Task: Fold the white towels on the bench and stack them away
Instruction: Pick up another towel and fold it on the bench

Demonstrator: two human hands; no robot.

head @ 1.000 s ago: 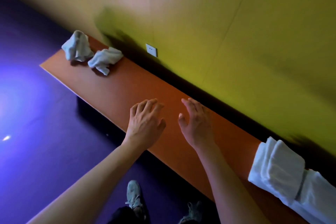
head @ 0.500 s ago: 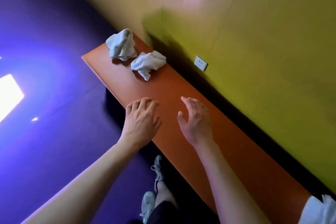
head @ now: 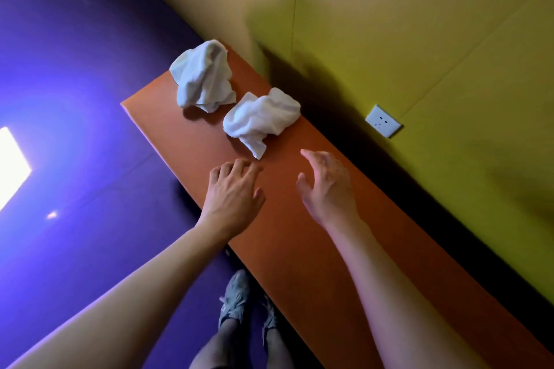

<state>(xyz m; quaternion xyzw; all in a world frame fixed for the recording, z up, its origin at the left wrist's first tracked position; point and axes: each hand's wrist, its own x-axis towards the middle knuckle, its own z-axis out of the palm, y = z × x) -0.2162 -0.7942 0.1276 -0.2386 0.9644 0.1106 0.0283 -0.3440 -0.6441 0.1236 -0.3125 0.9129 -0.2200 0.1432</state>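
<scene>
- Two crumpled white towels on the orange worktop, none folded in this view.
- Nearer towel just ahead of both hands, between their lines of reach; trailing corner pointing down towards the left hand, just short of its fingertips.
- Long axis of that towel slanted across the worktop, from the wall side down to that corner.
- Left hand nearer to it, empty, fingers loosely bent, not yet touching cloth.
- Right hand a little farther, to the wall side, empty and relaxed with fingers extended.
- Farther towel beyond the first, just beside it, near the worktop's far end.
- Likely next: reach forward to the nearer towel.
- One wall socket right of the right hand, on the yellow wall.
- Two shoes on the purple floor below the forearms.
</scene>
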